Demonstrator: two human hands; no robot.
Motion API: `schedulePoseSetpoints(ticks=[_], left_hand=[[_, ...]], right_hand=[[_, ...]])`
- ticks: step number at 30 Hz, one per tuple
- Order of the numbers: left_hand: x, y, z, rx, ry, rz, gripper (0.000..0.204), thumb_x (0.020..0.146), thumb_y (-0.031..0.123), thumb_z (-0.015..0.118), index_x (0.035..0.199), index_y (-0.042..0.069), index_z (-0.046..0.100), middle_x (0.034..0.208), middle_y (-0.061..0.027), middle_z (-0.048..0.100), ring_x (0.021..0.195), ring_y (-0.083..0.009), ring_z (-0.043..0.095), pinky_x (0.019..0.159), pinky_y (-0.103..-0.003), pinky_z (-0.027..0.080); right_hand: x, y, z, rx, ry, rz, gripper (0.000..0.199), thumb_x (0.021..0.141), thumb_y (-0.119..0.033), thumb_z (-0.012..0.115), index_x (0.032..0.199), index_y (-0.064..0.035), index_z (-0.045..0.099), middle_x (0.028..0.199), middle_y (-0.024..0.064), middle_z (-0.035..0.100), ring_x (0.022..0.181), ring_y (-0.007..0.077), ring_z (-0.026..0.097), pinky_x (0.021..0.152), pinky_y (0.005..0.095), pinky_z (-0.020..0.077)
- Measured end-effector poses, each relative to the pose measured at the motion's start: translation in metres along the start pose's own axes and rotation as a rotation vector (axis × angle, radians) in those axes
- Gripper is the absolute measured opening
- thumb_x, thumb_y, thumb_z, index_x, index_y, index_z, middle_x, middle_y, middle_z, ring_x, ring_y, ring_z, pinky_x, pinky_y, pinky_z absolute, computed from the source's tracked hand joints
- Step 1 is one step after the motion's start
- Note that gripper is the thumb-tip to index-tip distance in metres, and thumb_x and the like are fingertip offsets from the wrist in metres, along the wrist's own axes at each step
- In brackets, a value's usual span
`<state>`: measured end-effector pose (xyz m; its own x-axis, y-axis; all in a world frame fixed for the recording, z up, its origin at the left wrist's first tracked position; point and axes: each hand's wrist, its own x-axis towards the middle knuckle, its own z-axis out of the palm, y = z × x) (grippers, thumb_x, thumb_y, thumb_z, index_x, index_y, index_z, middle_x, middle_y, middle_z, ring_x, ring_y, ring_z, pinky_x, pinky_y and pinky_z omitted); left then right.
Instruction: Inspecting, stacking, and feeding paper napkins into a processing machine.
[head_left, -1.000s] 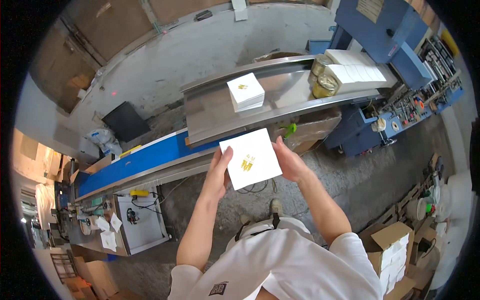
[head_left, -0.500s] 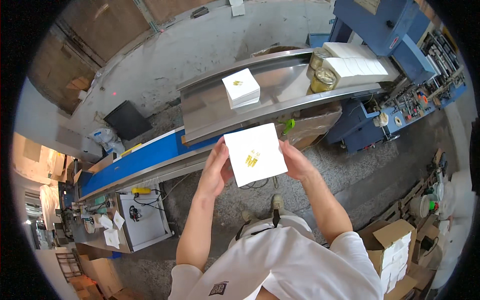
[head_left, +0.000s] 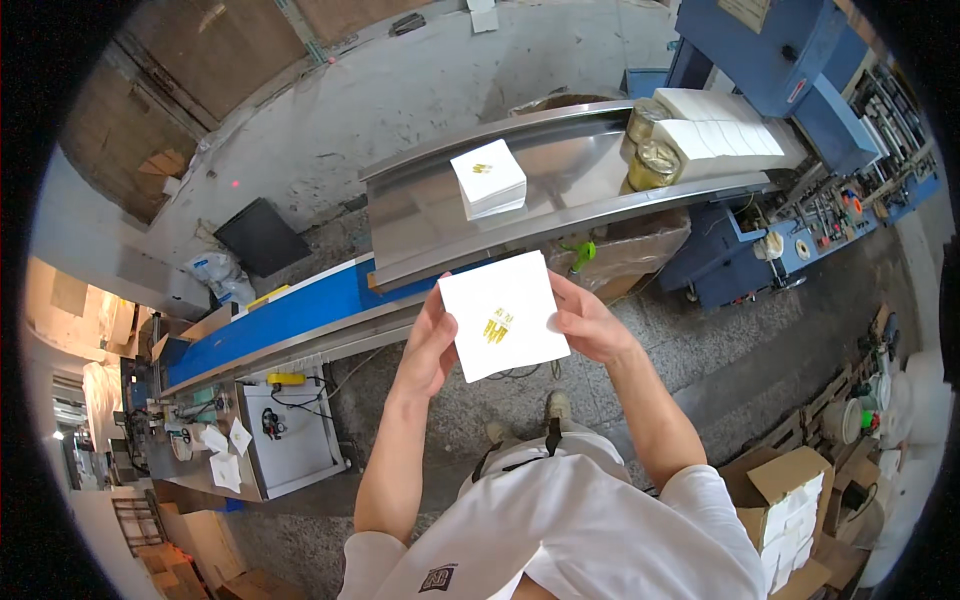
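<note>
Between my two hands is a square stack of white paper napkins (head_left: 505, 318) with a gold print on its top face. My left hand (head_left: 430, 345) grips its left edge, thumb on the near side. Along the right edge my right hand (head_left: 590, 320) holds it, the thumb lying over the top face. The fingers beneath are partly hidden. Beyond my hands, a second stack of napkins (head_left: 490, 178) with the same gold print rests on the steel table (head_left: 420, 215).
Gold-coloured rolls (head_left: 653, 165) and long rows of white napkins (head_left: 725, 145) lie at the table's right end, beside a blue machine (head_left: 755, 50). A blue conveyor belt (head_left: 270, 335) runs leftward. An open cardboard box (head_left: 790, 475) with white stacks stands at lower right.
The napkin stack in my hands has turned slightly and come a little lower and left. My right thumb now lies over its top face.
</note>
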<state>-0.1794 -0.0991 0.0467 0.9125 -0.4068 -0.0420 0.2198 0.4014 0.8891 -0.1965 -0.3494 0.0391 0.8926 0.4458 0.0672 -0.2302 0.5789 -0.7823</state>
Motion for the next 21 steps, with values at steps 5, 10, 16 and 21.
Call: schedulePoseSetpoints(ticks=[5, 10, 16, 21], left_hand=[[-0.003, 0.004, 0.0, -0.018, 0.129, -0.147, 0.064, 0.094, 0.027, 0.061, 0.145, 0.003, 0.033, 0.135, -0.013, 0.053, 0.12, -0.0252, 0.056, 0.099, -0.041, 0.048], [-0.002, -0.006, -0.019, -0.351, 0.133, -0.233, 0.054, 0.096, 0.031, 0.052, 0.138, -0.002, 0.043, 0.13, -0.0181, 0.058, 0.117, -0.0291, 0.059, 0.1, -0.043, 0.047], [0.002, -0.012, -0.028, -0.498, 0.156, -0.244, 0.054, 0.097, 0.033, 0.052, 0.139, 0.001, 0.043, 0.13, -0.0175, 0.058, 0.116, -0.0295, 0.06, 0.1, -0.043, 0.048], [0.008, 0.0, -0.016, -0.419, 0.145, -0.289, 0.064, 0.097, 0.048, 0.05, 0.141, 0.002, 0.042, 0.136, -0.0169, 0.053, 0.122, -0.0293, 0.056, 0.103, -0.043, 0.045]], right_hand=[[-0.004, 0.0, 0.001, -0.025, 0.069, 0.062, 0.101, 0.082, -0.043, 0.075, 0.154, -0.0056, 0.015, 0.149, 0.0121, 0.04, 0.13, 0.0237, 0.047, 0.099, 0.0376, 0.0459], [-0.004, 0.004, -0.001, 0.054, 0.143, 0.087, 0.084, 0.092, -0.039, 0.063, 0.154, -0.008, 0.016, 0.145, 0.0091, 0.044, 0.122, 0.018, 0.053, 0.09, 0.0359, 0.0507], [-0.001, -0.009, 0.019, -0.069, 0.231, 0.099, 0.074, 0.097, -0.035, 0.057, 0.154, -0.0083, 0.018, 0.13, 0.0055, 0.054, 0.108, 0.0139, 0.058, 0.079, 0.0331, 0.0541], [0.013, -0.01, 0.018, -0.15, 0.31, 0.208, 0.071, 0.098, -0.045, 0.051, 0.152, -0.0094, 0.022, 0.125, 0.0067, 0.057, 0.102, 0.016, 0.061, 0.078, 0.0344, 0.0545]])
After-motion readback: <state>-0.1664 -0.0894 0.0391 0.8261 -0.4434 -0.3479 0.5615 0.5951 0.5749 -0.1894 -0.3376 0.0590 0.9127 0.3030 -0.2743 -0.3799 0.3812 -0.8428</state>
